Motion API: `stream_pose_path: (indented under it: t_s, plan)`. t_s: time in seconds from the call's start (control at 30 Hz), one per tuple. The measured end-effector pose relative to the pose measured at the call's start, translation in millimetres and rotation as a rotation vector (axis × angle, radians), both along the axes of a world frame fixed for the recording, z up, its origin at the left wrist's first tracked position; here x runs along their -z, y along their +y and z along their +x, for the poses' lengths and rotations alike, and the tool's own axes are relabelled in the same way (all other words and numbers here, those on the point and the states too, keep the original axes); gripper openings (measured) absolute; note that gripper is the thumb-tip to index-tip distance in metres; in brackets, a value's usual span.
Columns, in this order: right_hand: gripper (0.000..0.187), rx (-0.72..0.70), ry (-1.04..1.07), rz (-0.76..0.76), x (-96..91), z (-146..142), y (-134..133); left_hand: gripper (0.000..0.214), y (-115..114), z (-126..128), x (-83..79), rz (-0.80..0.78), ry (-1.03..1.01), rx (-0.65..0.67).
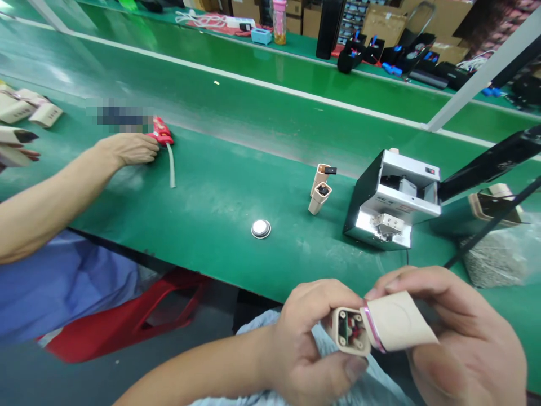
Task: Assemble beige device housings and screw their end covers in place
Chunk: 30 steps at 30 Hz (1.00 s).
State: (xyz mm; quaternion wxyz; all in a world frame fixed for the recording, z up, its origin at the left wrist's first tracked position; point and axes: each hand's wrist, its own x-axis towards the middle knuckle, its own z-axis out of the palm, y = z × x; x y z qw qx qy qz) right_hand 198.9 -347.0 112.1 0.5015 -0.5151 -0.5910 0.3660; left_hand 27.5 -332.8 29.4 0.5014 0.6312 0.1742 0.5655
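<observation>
Both my hands hold one beige plastic housing [391, 324] low in the view, over my lap. My left hand [315, 347] pinches its open end, where red and metal parts show inside. My right hand [460, 338] wraps the closed, rounded end. A pink band circles the housing's middle. Two more beige housings [320, 189] lie on the green bench [220, 186] beyond my hands, open ends facing up.
A silver box-shaped machine [393, 200] stands at the right, a clear bag of small parts [494, 259] beside it. A round metal disc [261, 228] lies mid-bench. At the left, a co-worker's hand [131, 149] rests by a red tool [161, 132]. More beige housings [29, 110] lie far left.
</observation>
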Motion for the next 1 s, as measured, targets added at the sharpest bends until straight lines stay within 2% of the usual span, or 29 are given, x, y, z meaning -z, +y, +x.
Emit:
stream_pose_path:
  t_s: [0.13, 0.3, 0.47, 0.6, 0.8, 0.93, 1.0]
  plan:
    - [0.048, -0.037, 0.052, -0.057, 0.6, 2.1, 1.3, 0.040, -3.4, -0.7, 0.7, -0.057, 0.006, -0.017]
    - [0.046, -0.011, -0.034, -0.082, -4.0, 1.1, 2.2, 0.041, -5.5, 1.5, -1.3, -0.095, -0.015, -0.021]
    - [0.049, 0.010, -0.103, -0.046, -10.3, -3.3, 7.2, 0.043, -7.6, 3.8, -1.8, -0.118, -0.035, -0.032]
    - [0.050, -0.008, -0.140, -0.032, -10.7, -3.8, 7.8, 0.045, -12.1, 4.9, -3.1, -0.143, -0.046, -0.109]
    - [0.047, -0.102, -0.134, -0.015, -10.2, -1.8, 6.4, 0.043, -12.9, 4.6, 2.6, -0.219, -0.105, -0.004]
    - [0.043, -0.156, -0.178, -0.066, -17.0, -2.8, 7.0, 0.037, -6.7, 5.1, 12.9, -0.145, -0.137, 0.087]
    - [0.044, -0.144, -0.227, -0.021, -20.3, -3.7, 6.9, 0.035, -5.4, 5.9, 15.4, -0.115, -0.148, 0.080]
